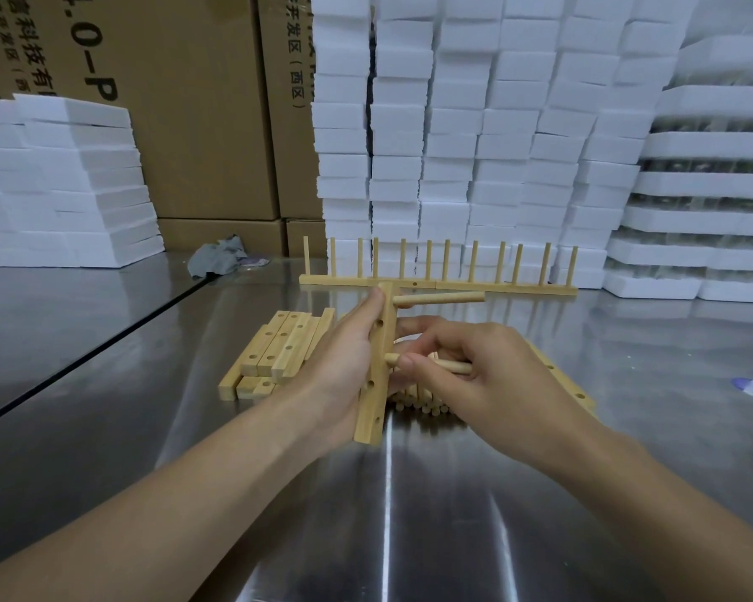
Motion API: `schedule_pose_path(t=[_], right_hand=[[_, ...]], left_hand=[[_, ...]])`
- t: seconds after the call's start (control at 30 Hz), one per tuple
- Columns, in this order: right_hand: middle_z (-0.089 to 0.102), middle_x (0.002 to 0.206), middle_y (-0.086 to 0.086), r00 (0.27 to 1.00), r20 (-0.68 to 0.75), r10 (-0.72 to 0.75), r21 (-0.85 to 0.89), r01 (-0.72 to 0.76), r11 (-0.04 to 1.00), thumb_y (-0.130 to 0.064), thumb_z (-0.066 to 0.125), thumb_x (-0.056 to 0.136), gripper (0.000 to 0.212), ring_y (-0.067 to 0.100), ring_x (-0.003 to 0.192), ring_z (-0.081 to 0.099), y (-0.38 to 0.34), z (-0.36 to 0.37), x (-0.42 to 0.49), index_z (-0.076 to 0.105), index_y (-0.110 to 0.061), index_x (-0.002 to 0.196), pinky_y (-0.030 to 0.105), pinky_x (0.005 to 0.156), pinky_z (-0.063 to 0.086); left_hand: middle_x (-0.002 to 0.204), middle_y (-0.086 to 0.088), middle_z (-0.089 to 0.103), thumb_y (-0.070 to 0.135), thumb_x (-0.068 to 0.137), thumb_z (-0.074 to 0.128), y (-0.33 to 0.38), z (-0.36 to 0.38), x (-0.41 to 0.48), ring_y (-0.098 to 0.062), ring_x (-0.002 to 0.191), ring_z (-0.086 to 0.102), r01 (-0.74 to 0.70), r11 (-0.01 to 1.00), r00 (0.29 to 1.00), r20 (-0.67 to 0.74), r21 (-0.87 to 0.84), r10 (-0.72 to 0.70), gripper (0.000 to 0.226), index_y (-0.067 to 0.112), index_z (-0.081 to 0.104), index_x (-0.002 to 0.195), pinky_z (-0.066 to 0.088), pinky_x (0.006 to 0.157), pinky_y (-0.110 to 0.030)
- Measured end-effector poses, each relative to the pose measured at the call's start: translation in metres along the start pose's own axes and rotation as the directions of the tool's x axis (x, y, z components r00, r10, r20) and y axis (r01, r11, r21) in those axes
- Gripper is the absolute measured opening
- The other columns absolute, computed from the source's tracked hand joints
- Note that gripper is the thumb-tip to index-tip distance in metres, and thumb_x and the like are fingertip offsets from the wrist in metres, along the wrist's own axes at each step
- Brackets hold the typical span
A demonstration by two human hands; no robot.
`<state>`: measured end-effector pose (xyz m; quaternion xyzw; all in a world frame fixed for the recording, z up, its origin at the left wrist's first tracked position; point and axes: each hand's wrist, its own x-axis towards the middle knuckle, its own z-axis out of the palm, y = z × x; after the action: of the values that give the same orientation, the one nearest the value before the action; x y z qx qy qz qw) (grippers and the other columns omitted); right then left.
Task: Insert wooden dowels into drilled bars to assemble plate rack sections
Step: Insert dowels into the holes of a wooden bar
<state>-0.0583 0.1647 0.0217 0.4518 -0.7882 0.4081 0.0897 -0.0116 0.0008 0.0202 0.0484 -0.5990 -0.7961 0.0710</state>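
Observation:
My left hand [340,367] grips a drilled wooden bar [377,393] held upright above the steel table. One dowel [444,298] sticks out to the right from the bar's top hole. My right hand [466,371] pinches a second dowel [453,365] whose left end meets a hole in the middle of the bar. Several more holes in the bar are open. Loose dowels [422,406] lie in a pile under my hands, mostly hidden.
A stack of drilled bars [275,354] lies left of my hands and another bar [561,380] to the right. Finished rack sections [440,280] with upright dowels stand behind. Foam blocks [474,123], cardboard boxes [183,102] and a grey rag [218,260] line the back.

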Motion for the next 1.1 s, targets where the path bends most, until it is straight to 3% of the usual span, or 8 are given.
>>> schedule_pose_path(t=[0.23, 0.3, 0.37, 0.5, 0.63, 0.77, 0.87, 1.1], right_hand=[[0.074, 0.099, -0.032, 0.999, -0.003, 0.054, 0.064, -0.053, 0.997, -0.037, 0.063, 0.103, 0.026, -0.009, 0.095, 0.070, -0.004, 0.004, 0.000, 0.081, -0.034, 0.086, 0.022, 0.081, 0.056], [0.064, 0.062, -0.029, 0.993, 0.000, 0.115, 0.123, -0.114, 0.986, -0.036, 0.062, 0.105, 0.033, -0.014, 0.065, 0.062, -0.006, 0.006, 0.001, 0.081, -0.027, 0.080, 0.007, 0.062, 0.042], [0.042, 0.043, -0.014, 0.965, 0.062, 0.256, 0.244, -0.264, 0.933, -0.041, 0.060, 0.105, 0.040, 0.005, 0.040, 0.038, -0.007, 0.005, 0.001, 0.079, -0.019, 0.077, 0.016, 0.048, 0.029], [0.023, 0.052, -0.007, 0.813, 0.385, 0.437, 0.636, -0.577, 0.512, -0.037, 0.061, 0.104, 0.037, 0.009, 0.043, 0.019, -0.014, 0.001, 0.004, 0.075, -0.012, 0.081, 0.021, 0.039, 0.019], [0.019, 0.051, -0.010, 0.702, 0.611, 0.366, 0.704, -0.693, 0.155, -0.033, 0.067, 0.090, 0.029, 0.004, 0.036, 0.018, -0.018, -0.003, 0.005, 0.074, -0.013, 0.071, 0.015, 0.031, 0.016], [0.027, 0.055, -0.007, 0.711, 0.532, 0.461, 0.729, -0.661, 0.179, -0.026, 0.063, 0.100, 0.043, 0.004, 0.042, 0.023, -0.014, 0.007, 0.004, 0.072, -0.020, 0.058, 0.016, 0.037, 0.016], [0.054, 0.071, 0.001, 0.739, 0.389, 0.550, 0.762, -0.594, 0.260, -0.022, 0.064, 0.101, 0.022, 0.008, 0.057, 0.046, -0.012, 0.017, 0.006, 0.082, -0.013, 0.095, 0.019, 0.045, 0.036], [0.049, 0.069, 0.001, 0.739, 0.333, 0.585, 0.774, -0.569, 0.278, -0.020, 0.051, 0.108, 0.033, 0.008, 0.053, 0.041, -0.004, 0.025, 0.005, 0.062, 0.000, 0.131, 0.022, 0.046, 0.033]], left_hand=[[0.117, -0.006, 0.080, 0.060, 0.113, 0.027, 0.000, 0.002, -0.004, -0.020, 0.105, 0.078, -0.107, 0.987, 0.994, 0.044, 0.119, 0.103, 0.064, 0.018, 0.072, 0.130, 0.055, 0.088, -0.035], [0.116, -0.004, 0.080, 0.057, 0.114, 0.025, 0.000, 0.004, -0.006, -0.016, 0.093, 0.076, -0.184, 0.969, 0.983, 0.048, 0.163, 0.178, 0.061, 0.016, 0.065, 0.136, 0.052, 0.078, -0.030], [0.115, -0.005, 0.079, 0.054, 0.113, 0.026, 0.000, 0.007, -0.008, -0.017, 0.088, 0.073, -0.265, 0.945, 0.964, 0.056, 0.189, 0.259, 0.056, 0.016, 0.061, 0.135, 0.048, 0.072, -0.031], [0.116, -0.009, 0.077, 0.048, 0.114, 0.032, 0.001, 0.009, -0.010, -0.023, 0.102, 0.076, -0.411, 0.892, 0.911, 0.103, 0.188, 0.399, 0.044, 0.014, 0.056, 0.126, 0.052, 0.072, -0.033], [0.113, -0.006, 0.075, 0.046, 0.113, 0.039, 0.002, 0.009, -0.010, -0.022, 0.108, 0.075, -0.541, 0.783, 0.841, 0.198, 0.309, 0.503, 0.029, 0.021, 0.053, 0.116, 0.053, 0.066, -0.023], [0.105, -0.010, 0.072, 0.042, 0.114, 0.040, -0.007, 0.010, -0.009, -0.023, 0.105, 0.072, -0.560, 0.751, 0.825, 0.156, 0.349, 0.543, 0.027, 0.019, 0.054, 0.116, 0.055, 0.080, -0.030], [0.104, -0.002, 0.069, 0.043, 0.114, 0.037, -0.009, 0.009, -0.010, -0.015, 0.107, 0.067, -0.574, 0.693, 0.804, 0.139, 0.435, 0.578, 0.029, 0.021, 0.055, 0.117, 0.054, 0.091, -0.028], [0.076, 0.012, 0.056, 0.047, 0.115, 0.037, -0.017, 0.010, -0.010, -0.011, 0.067, 0.057, -0.624, 0.394, 0.659, 0.183, 0.675, 0.730, 0.020, 0.030, 0.048, 0.111, 0.039, 0.057, -0.017]])
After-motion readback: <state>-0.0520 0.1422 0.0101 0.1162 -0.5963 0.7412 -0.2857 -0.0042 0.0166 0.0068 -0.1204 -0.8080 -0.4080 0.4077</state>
